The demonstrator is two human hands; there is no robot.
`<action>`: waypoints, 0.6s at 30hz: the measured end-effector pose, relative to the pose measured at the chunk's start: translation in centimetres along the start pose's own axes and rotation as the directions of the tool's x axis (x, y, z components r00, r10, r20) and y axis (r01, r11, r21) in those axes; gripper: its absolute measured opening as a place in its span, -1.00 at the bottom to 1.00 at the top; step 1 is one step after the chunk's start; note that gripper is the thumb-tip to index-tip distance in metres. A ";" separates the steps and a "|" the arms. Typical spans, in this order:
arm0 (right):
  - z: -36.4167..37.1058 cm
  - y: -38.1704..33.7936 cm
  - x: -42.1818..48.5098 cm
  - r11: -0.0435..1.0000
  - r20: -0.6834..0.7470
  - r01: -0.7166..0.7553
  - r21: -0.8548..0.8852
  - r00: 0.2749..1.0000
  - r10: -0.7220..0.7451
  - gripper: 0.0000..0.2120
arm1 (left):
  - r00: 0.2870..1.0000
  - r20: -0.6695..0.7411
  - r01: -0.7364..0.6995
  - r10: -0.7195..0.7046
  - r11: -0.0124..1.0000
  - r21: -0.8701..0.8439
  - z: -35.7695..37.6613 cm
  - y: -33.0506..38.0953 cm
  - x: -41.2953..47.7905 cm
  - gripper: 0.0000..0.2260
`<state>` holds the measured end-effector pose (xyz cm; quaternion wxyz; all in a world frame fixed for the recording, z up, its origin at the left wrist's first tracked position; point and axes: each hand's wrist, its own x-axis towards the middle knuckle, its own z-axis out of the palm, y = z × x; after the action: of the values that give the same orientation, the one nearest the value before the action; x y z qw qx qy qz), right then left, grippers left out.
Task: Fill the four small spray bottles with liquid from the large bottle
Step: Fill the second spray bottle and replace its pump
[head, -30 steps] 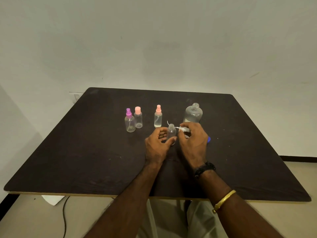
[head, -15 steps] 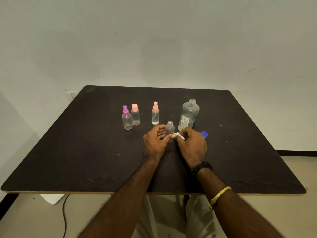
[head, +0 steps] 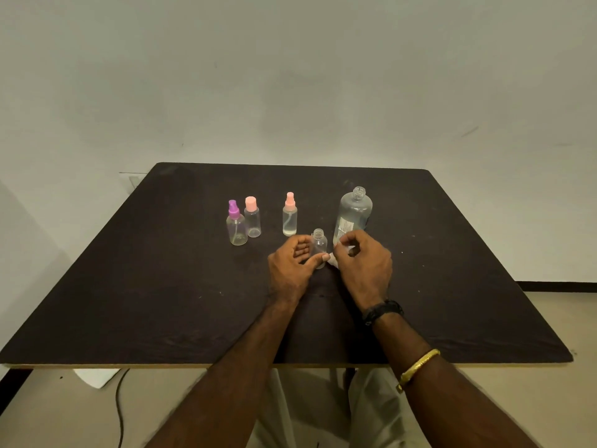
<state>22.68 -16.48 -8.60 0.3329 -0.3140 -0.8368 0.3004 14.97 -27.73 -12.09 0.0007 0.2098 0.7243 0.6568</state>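
A small clear uncapped spray bottle stands upright on the dark table. My left hand grips it from the left with thumb and fingers. My right hand sits just right of it, fingers curled round a white spray cap that shows only at the thumb. The large clear bottle, open at the top, stands behind my right hand. Three capped small bottles stand further left: one with a purple sprayer, one with a pink cap, one with a pink sprayer.
The table's near edge runs above my lap. A white wall rises behind the table. A cable and a white scrap lie on the floor at the lower left.
My right hand has drawn the white cap lower and closer to the small bottle's side. The blue cap seen earlier by my right hand is hidden now. The camera tilted up slightly.
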 end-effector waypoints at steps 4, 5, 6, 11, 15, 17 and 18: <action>-0.7 -1.3 1.5 0.984 -0.186 0.082 0.159 0.981 -0.052 -0.79 | 1.000 -0.001 0.011 -0.011 0.999 -0.030 0.0 -0.2 0.0 -0.58; -0.9 -1.6 1.9 0.980 -0.212 0.076 0.185 0.977 -0.036 -0.71 | 1.000 -0.001 0.012 -0.012 0.999 -0.032 0.0 -0.3 0.0 -0.58; -1.0 -1.8 2.4 0.979 -0.225 0.054 0.198 0.974 -0.008 -0.62 | 1.000 -0.002 0.011 -0.011 0.999 -0.034 0.0 -0.3 0.0 -0.58; -0.1 -1.2 3.8 0.981 -0.157 -0.092 0.169 0.980 0.119 -0.29 | 1.000 -0.008 0.014 -0.015 0.999 -0.052 0.0 -0.3 0.0 -0.59; 1.0 -0.2 3.9 0.975 -0.084 -0.125 0.182 0.986 0.142 -0.27 | 1.000 -0.008 0.011 -0.011 0.999 -0.043 0.1 -0.5 0.1 -0.59; 1.4 0.1 3.9 0.973 -0.073 -0.126 0.193 0.987 0.142 -0.29 | 1.000 -0.009 0.005 -0.006 0.999 -0.040 0.1 -0.5 0.1 -0.59; 1.5 0.2 3.9 0.972 -0.066 -0.125 0.202 0.988 0.140 -0.30 | 1.000 -0.008 0.003 -0.004 0.999 -0.038 0.1 -0.5 0.1 -0.59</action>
<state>19.35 -13.95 -8.22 0.3746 -0.3464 -0.7663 0.3906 14.78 -27.67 -12.58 0.0029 0.2059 0.7121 0.6713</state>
